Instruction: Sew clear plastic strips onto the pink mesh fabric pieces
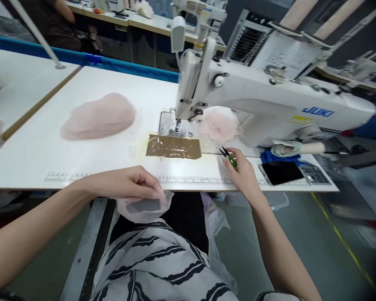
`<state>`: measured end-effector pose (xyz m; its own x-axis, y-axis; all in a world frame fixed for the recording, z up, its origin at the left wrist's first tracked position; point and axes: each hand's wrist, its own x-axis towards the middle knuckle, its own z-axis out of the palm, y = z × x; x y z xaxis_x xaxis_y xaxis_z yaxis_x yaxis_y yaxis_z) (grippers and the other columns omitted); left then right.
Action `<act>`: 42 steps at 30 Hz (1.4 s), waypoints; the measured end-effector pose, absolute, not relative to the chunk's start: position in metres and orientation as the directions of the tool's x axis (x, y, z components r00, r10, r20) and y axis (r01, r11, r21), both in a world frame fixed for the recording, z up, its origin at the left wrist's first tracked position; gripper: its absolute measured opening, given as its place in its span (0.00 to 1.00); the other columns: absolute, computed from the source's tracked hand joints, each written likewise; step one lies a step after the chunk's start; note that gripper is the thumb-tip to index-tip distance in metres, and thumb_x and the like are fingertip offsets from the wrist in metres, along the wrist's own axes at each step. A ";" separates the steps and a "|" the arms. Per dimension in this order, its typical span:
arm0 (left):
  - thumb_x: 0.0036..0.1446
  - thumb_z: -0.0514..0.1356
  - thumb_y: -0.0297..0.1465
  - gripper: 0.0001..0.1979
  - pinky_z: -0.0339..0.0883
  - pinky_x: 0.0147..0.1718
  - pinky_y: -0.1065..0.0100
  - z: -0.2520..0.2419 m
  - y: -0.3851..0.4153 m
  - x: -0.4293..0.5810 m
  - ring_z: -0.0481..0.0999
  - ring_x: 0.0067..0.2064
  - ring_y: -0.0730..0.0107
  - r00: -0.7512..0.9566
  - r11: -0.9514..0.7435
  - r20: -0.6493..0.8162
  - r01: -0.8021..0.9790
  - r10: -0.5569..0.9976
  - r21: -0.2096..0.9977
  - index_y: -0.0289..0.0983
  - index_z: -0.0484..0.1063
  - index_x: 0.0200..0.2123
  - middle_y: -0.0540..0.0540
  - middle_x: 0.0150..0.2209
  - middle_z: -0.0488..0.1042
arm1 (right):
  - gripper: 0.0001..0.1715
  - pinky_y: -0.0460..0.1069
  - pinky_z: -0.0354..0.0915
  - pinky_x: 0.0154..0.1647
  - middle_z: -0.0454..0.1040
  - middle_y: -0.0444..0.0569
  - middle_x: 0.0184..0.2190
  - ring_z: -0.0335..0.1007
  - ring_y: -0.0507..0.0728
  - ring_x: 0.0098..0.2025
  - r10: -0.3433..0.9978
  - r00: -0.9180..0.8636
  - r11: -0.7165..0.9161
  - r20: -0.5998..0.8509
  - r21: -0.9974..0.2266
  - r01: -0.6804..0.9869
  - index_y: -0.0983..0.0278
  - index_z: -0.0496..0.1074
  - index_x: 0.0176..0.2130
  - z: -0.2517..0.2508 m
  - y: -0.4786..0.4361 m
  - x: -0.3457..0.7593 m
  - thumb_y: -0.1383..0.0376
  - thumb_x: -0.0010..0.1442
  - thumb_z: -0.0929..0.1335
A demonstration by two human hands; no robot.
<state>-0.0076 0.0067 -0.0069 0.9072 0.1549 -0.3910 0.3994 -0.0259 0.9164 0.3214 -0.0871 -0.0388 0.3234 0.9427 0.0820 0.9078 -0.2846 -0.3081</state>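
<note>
My left hand is closed on a small piece of sheer pale fabric, held just below the table's front edge over my lap. My right hand grips green-handled thread snips, blades pointing up-left, at the table's front edge right of the needle. A white Juki sewing machine stands ahead, its needle area above a brown taped patch on the table.
A pile of pink sheer fabric lies left on the white table. More pink fabric sits under the machine arm. A phone and blue cloth lie right. Another person is at the back left.
</note>
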 end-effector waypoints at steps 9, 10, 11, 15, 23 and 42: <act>0.66 0.56 0.43 0.17 0.43 0.18 0.72 -0.016 0.010 -0.008 0.50 0.19 0.78 0.865 -0.001 -0.473 0.480 0.166 0.877 0.39 0.79 0.45 0.55 0.15 0.55 | 0.22 0.52 0.63 0.36 0.73 0.63 0.50 0.72 0.67 0.48 0.817 0.541 -0.552 0.197 -0.002 0.834 0.68 0.71 0.54 -0.042 -0.067 0.360 0.63 0.66 0.59; 0.66 0.56 0.42 0.17 0.44 0.18 0.72 -0.015 0.011 -0.008 0.50 0.19 0.78 0.869 -0.004 -0.466 0.473 0.168 0.881 0.38 0.79 0.45 0.55 0.15 0.55 | 0.21 0.51 0.63 0.36 0.73 0.63 0.49 0.71 0.66 0.48 0.814 0.543 -0.556 0.205 0.007 0.831 0.68 0.72 0.53 -0.042 -0.064 0.363 0.63 0.66 0.59; 0.66 0.56 0.42 0.17 0.44 0.18 0.72 -0.014 0.011 -0.007 0.51 0.19 0.78 0.875 -0.008 -0.454 0.462 0.167 0.887 0.38 0.79 0.45 0.55 0.15 0.55 | 0.21 0.51 0.63 0.36 0.74 0.63 0.49 0.71 0.66 0.48 0.814 0.541 -0.556 0.211 0.012 0.831 0.68 0.72 0.52 -0.041 -0.061 0.366 0.63 0.66 0.59; 0.65 0.56 0.42 0.18 0.45 0.18 0.74 -0.006 0.009 -0.004 0.52 0.19 0.78 0.892 -0.018 -0.414 0.424 0.183 0.906 0.37 0.80 0.44 0.54 0.16 0.56 | 0.21 0.56 0.63 0.39 0.74 0.67 0.47 0.70 0.69 0.49 0.830 0.508 -0.525 0.229 0.014 0.851 0.70 0.75 0.49 -0.037 -0.061 0.374 0.63 0.64 0.61; 0.64 0.58 0.36 0.13 0.48 0.18 0.77 -0.002 0.009 0.004 0.49 0.19 0.80 0.915 -0.025 -0.344 0.357 0.211 0.934 0.39 0.81 0.44 0.55 0.16 0.58 | 0.17 0.50 0.66 0.35 0.77 0.51 0.42 0.73 0.57 0.39 0.980 0.025 0.104 0.198 -0.611 0.785 0.60 0.76 0.43 -0.013 -0.088 0.284 0.54 0.66 0.63; 0.63 0.60 0.40 0.16 0.45 0.18 0.74 -0.001 0.006 -0.023 0.51 0.20 0.79 0.906 -0.047 -0.316 0.342 0.281 0.939 0.34 0.80 0.43 0.53 0.19 0.60 | 0.11 0.48 0.57 0.26 0.77 0.49 0.43 0.68 0.52 0.29 0.975 -0.127 0.201 0.185 -0.471 0.859 0.59 0.73 0.43 -0.013 -0.081 0.222 0.63 0.66 0.63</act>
<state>-0.0229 0.0058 -0.0010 0.9063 0.2805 -0.3160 0.3418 -0.0471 0.9386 0.2219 -0.0811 -0.0133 -0.1267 0.9746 0.1849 0.8589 0.2010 -0.4711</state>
